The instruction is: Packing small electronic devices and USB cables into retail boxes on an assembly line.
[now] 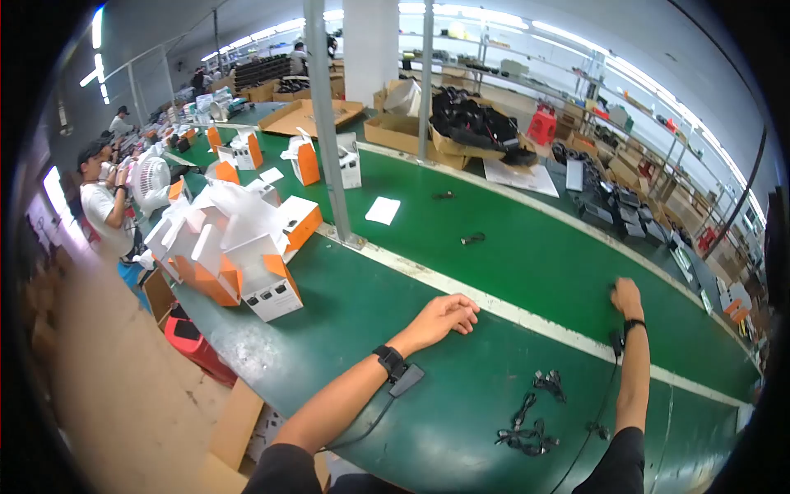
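Note:
My left hand (444,317) rests over the near green tabletop beside the white strip, fingers loosely curled and apart, with nothing visible in it. Reaching across the strip, my right hand (628,298) is over the green belt. Its fingers are closed downward around a small dark thing, mostly hidden. Several tied black cables (527,440) lie on the near tabletop between my forearms, with another cable bundle (550,384) just beyond them. Farther up the belt lie a coiled black cable (472,239) and a second cable (444,195). Both wrists wear black straps with wired devices.
Open white-and-orange boxes (271,288) crowd the left of the table. A metal post (333,148) rises from the strip. White paper (383,210) lies on the belt. Beyond stands a carton of black items (473,123). A person (107,198) is beside a white fan (151,183).

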The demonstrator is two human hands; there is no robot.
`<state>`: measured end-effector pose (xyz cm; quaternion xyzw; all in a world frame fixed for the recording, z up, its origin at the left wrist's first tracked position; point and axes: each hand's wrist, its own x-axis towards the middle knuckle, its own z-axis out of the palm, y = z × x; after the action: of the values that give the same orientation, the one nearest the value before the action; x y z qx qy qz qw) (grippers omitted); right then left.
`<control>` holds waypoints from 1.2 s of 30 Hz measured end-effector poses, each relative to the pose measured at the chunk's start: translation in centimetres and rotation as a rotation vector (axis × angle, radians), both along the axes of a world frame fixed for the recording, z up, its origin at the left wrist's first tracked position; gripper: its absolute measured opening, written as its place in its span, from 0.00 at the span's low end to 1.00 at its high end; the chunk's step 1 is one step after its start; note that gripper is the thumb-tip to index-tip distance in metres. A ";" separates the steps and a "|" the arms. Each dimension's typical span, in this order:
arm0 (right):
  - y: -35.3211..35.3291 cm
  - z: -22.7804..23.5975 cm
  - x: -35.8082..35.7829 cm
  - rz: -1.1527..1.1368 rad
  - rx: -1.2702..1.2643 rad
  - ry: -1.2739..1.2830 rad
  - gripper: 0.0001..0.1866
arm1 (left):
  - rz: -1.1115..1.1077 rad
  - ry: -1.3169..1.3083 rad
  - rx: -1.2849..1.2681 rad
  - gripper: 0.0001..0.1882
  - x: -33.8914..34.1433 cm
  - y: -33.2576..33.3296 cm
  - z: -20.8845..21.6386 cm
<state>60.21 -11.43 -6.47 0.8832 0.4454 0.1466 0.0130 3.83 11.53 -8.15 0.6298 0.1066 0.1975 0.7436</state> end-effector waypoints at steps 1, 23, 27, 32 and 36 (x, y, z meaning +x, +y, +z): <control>2.3 1.2 -1.4 0.122 0.060 0.065 0.13 | -0.003 -0.001 -0.006 0.14 0.4 0.0 0.1; 43.1 3.2 -30.2 0.663 0.101 0.068 0.15 | -0.017 -0.067 -0.120 0.12 -0.6 1.0 -1.3; 46.0 2.1 -27.4 0.537 0.049 -0.063 0.12 | -0.067 -0.092 -0.118 0.11 0.6 0.4 -0.4; 44.5 1.1 -27.8 0.532 0.016 -0.099 0.08 | -0.066 -0.080 -0.144 0.11 0.2 0.5 -0.8; 38.9 2.7 -28.8 0.578 -0.090 -0.090 0.12 | -0.060 -0.101 -0.114 0.12 -0.2 0.7 -0.8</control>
<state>31.38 27.44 -3.75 0.7109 0.6835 0.1632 0.0295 3.61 12.23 -8.90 0.5785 0.0612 0.2004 0.7883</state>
